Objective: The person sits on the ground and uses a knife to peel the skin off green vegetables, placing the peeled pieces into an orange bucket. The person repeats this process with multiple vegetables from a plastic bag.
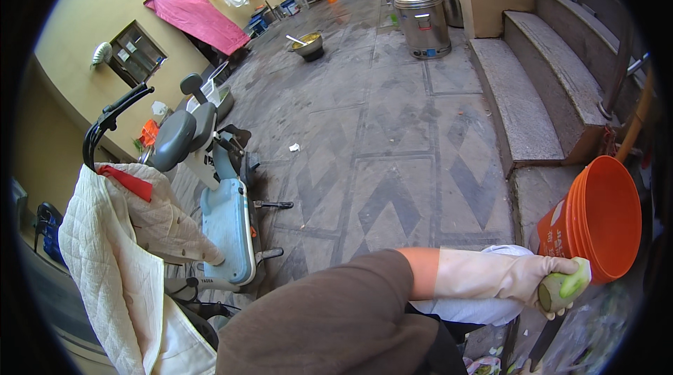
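My left hand (pixel 557 283), in a pale rubber glove, grips a thick piece of green vegetable (pixel 565 288), partly peeled, with light green flesh showing. The kind of vegetable is not certain. Just below it a dark knife blade (pixel 547 341) slants down towards the bottom edge. At the knife's lower end only a small part of my right hand (pixel 527 367) shows, closed about it; the rest is cut off by the picture's edge. An orange plastic bucket (pixel 612 217) stands right beside and beyond my left hand.
Clear plastic sheeting (pixel 594 333) and a plastic bag (pixel 483 365) lie low at the right. Stone steps (pixel 520 101) rise at the right. An electric scooter (pixel 226 228) with a quilted cover (pixel 105 259) stands left. Farther off are a steel pot (pixel 425 25) and a bowl (pixel 307 48).
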`<state>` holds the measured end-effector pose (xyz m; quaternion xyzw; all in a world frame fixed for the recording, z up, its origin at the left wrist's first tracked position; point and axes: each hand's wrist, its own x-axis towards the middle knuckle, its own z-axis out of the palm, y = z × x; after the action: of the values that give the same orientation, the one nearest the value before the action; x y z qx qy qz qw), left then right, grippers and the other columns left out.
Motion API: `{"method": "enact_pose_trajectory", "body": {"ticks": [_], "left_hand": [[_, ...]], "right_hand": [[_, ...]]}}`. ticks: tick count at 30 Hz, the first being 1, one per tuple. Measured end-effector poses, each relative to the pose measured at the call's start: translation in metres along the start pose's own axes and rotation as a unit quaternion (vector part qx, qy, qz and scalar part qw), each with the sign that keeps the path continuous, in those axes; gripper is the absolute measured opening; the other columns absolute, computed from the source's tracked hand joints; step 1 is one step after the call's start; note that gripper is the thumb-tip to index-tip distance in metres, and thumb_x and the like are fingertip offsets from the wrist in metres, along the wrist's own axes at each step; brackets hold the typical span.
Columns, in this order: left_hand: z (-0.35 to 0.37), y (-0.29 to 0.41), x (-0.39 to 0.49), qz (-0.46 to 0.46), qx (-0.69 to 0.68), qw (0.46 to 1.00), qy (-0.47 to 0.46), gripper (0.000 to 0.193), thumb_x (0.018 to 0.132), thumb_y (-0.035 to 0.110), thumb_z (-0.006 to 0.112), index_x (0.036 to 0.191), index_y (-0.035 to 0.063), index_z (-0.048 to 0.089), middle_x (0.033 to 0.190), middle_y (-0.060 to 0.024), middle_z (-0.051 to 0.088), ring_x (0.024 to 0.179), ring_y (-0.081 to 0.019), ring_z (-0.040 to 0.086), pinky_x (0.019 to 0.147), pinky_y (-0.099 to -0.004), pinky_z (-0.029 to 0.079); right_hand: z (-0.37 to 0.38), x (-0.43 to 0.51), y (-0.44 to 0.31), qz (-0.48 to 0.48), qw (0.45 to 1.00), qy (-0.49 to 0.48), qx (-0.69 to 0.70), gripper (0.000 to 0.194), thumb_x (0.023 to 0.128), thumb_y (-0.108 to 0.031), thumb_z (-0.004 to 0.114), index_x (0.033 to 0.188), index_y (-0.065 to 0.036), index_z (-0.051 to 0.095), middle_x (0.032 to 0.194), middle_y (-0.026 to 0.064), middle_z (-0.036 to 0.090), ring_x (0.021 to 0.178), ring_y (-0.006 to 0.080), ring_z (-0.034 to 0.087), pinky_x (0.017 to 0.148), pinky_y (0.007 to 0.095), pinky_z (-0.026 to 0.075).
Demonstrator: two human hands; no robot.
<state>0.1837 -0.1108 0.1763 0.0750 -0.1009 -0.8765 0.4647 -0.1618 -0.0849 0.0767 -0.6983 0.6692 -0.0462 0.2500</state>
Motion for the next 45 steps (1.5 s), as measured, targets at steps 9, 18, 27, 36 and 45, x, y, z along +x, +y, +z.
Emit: {"method": "enact_pose_trajectory", "body": {"ticks": [9,18,27,36,45], "left_hand": [[-0.010,-0.002,0.003,0.004,0.033,0.999,0.003,0.053,0.085,0.050,0.074,0.118,0.0095,0.066,0.102,-0.0093,0.071,0.091,-0.0262,0.070,0.082,-0.0453,0.056],[-0.013,-0.009,0.006,0.028,0.052,0.998,-0.028,0.046,0.086,0.047,0.074,0.118,0.0142,0.065,0.100,-0.0054,0.070,0.088,-0.0244,0.069,0.077,-0.0450,0.056],[-0.019,-0.008,0.009,0.018,0.044,0.999,-0.021,0.044,0.087,0.044,0.074,0.119,0.0146,0.065,0.103,-0.0037,0.071,0.090,-0.0225,0.069,0.079,-0.0455,0.056],[-0.027,-0.008,0.012,0.002,0.039,0.999,-0.023,0.043,0.087,0.043,0.074,0.119,0.0147,0.066,0.105,-0.0029,0.071,0.094,-0.0218,0.068,0.083,-0.0462,0.054],[-0.028,-0.011,0.013,0.011,0.056,0.997,-0.049,0.042,0.088,0.042,0.074,0.118,0.0152,0.065,0.105,-0.0024,0.071,0.092,-0.0208,0.068,0.081,-0.0450,0.054]], "right_hand": [[0.030,0.020,0.034,0.044,0.998,-0.012,0.041,0.037,0.093,-0.034,0.071,0.113,-0.003,0.074,0.100,0.0172,0.076,0.089,0.0323,0.071,0.084,0.0407,0.053],[0.042,0.012,0.058,0.070,0.987,-0.081,0.122,0.040,0.096,-0.035,0.068,0.114,0.001,0.073,0.092,0.0174,0.075,0.084,0.0274,0.070,0.081,0.0392,0.052],[0.021,-0.004,0.017,0.056,0.980,-0.063,-0.182,0.052,0.098,-0.048,0.059,0.112,0.001,0.073,0.093,0.0232,0.074,0.088,0.0382,0.071,0.081,0.0433,0.053],[0.013,-0.011,0.012,0.003,0.990,-0.057,-0.130,0.054,0.098,-0.051,0.055,0.112,-0.002,0.074,0.093,0.0240,0.073,0.089,0.0406,0.071,0.081,0.0452,0.053],[0.015,-0.013,0.018,0.000,0.990,-0.058,-0.131,0.054,0.099,-0.052,0.054,0.111,-0.004,0.074,0.093,0.0243,0.073,0.089,0.0413,0.070,0.081,0.0461,0.053]]}}
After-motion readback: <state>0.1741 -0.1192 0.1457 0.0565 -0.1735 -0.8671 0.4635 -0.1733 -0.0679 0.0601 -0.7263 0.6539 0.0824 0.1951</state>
